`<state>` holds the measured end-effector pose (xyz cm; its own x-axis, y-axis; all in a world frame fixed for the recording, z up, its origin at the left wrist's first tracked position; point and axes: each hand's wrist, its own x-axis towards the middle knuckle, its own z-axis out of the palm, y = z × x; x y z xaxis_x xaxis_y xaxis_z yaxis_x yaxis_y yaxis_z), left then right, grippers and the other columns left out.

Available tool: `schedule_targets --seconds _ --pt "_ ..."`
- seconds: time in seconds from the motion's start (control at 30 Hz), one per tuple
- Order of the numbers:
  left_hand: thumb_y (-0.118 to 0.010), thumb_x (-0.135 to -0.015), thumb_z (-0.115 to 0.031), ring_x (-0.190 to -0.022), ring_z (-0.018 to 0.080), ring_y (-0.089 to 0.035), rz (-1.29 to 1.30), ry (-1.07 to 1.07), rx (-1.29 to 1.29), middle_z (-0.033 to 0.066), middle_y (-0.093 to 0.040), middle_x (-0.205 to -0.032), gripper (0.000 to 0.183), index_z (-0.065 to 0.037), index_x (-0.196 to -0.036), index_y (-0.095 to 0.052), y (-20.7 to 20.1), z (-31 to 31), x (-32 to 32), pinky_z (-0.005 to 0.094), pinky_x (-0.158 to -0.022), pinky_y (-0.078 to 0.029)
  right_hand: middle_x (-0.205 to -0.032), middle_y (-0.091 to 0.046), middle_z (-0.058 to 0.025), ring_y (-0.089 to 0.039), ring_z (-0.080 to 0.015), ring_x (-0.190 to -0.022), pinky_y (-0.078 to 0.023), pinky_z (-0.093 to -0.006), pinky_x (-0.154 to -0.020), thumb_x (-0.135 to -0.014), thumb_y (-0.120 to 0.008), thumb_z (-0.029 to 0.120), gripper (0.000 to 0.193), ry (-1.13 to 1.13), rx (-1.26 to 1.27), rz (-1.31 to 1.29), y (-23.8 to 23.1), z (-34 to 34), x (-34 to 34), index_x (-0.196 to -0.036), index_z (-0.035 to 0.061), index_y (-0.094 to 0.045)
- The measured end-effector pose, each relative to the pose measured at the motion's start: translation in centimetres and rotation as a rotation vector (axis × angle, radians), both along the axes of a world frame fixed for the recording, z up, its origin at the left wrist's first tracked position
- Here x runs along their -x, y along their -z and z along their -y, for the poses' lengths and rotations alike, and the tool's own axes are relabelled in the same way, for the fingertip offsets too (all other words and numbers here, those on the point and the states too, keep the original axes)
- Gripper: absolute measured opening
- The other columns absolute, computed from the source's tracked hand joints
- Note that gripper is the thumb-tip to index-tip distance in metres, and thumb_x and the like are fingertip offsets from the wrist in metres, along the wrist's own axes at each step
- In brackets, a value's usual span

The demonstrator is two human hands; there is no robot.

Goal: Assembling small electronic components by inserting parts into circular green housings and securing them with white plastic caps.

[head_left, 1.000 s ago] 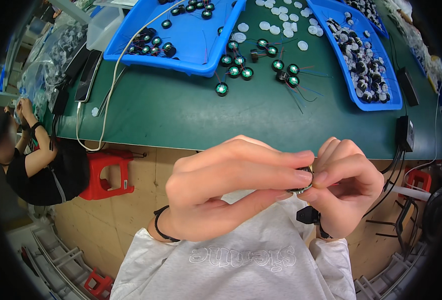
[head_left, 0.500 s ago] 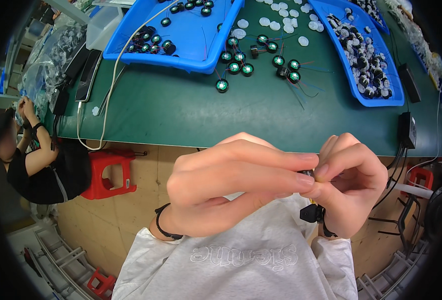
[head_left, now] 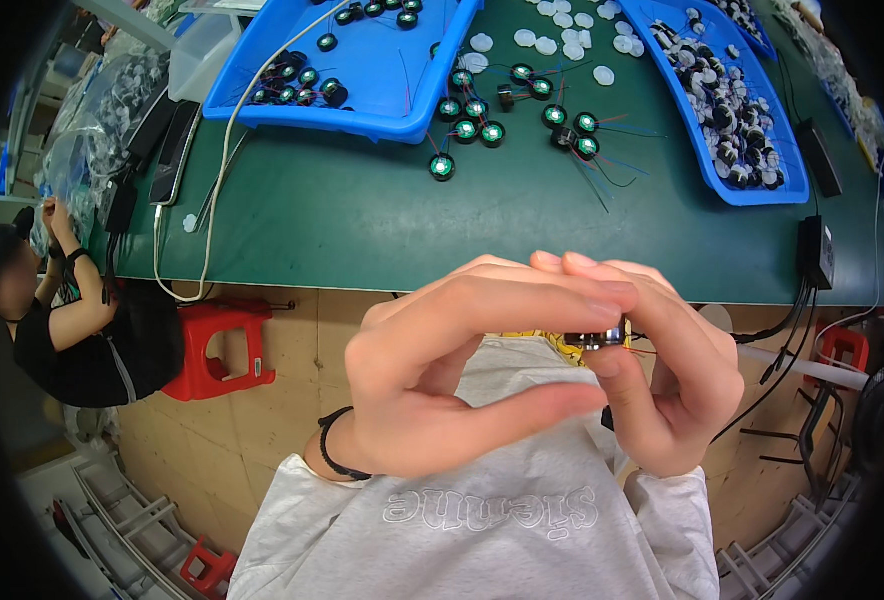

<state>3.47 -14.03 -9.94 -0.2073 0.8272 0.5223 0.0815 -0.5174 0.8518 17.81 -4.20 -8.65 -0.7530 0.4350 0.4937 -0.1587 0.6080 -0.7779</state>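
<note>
In front of my chest, a small round component (head_left: 592,339), black and shiny with a thin red wire at its right, sits between my fingers. My right hand (head_left: 670,375) pinches it, thumb below and fingers above. The fingers of my left hand (head_left: 442,350) arch over its top and seem to touch it, while the left thumb stays apart below. Similar black round parts with green faces and thin wires (head_left: 465,130) lie on the green table (head_left: 382,230) beyond my hands. White discs (head_left: 545,46) are scattered behind them.
A blue tray (head_left: 382,125) at the far left holds more wired parts. Another blue tray (head_left: 702,165) at the right is heaped with black and white pieces. A phone (head_left: 175,150) with a white cable lies left. A person (head_left: 72,310) sits by a red stool (head_left: 227,345).
My left thumb has come away from the part and dropped lower. The part has moved slightly left and shows more, with the right fingers now reaching over it.
</note>
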Motion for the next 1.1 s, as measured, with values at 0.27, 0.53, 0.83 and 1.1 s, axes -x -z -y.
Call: schedule_targets --seconds 0.27,0.53,0.83,1.1 --pt "-0.071 -0.066 0.011 -0.092 0.0218 -0.060 0.106 -0.150 0.061 0.0190 -0.063 -0.100 0.036 0.004 -0.098 -0.057 0.2 0.0 -1.1 0.0313 -0.081 -0.047 -0.095 -0.064 -0.0209 -0.062 -0.0292 -0.078 -0.048 -0.0342 -0.071 -0.074 -0.060 0.001 0.027 0.064 -0.034 -0.025 0.7 0.2 0.6 -0.099 -0.0111 -0.058" --pt "-0.066 -0.071 0.013 -0.095 0.0232 -0.060 0.333 -0.295 0.146 0.0185 -0.062 -0.100 0.025 0.005 -0.095 -0.062 1.8 -0.4 -2.2 0.0321 -0.083 -0.049 -0.078 -0.065 -0.0132 -0.061 -0.0243 -0.065 -0.047 -0.0308 -0.061 -0.073 -0.065 0.000 0.025 0.066 0.129 -0.010 2.0 -0.7 1.5 -0.097 -0.0062 -0.061" --pt "-0.064 -0.075 0.010 -0.098 0.0233 -0.058 0.471 -0.321 0.263 0.0222 -0.060 -0.104 0.020 0.006 -0.095 -0.062 5.2 -0.7 -1.8 0.0337 -0.089 -0.047 -0.078 -0.065 -0.0167 -0.063 -0.0258 -0.065 -0.049 -0.0317 -0.058 -0.078 -0.061 0.007 0.024 0.134 0.292 0.129 3.9 -0.5 1.9 -0.100 -0.0039 -0.062" --pt "-0.062 -0.079 0.008 -0.103 0.0237 -0.057 0.513 -0.317 0.314 0.0229 -0.059 -0.108 0.021 0.007 -0.100 -0.062 6.7 -1.3 -1.8 0.0342 -0.092 -0.046 -0.080 -0.065 -0.0190 -0.066 -0.0274 -0.070 -0.051 -0.0312 -0.060 -0.081 -0.060 0.008 0.024 0.175 0.364 0.148 5.1 -0.6 2.2 -0.100 -0.0053 -0.061"
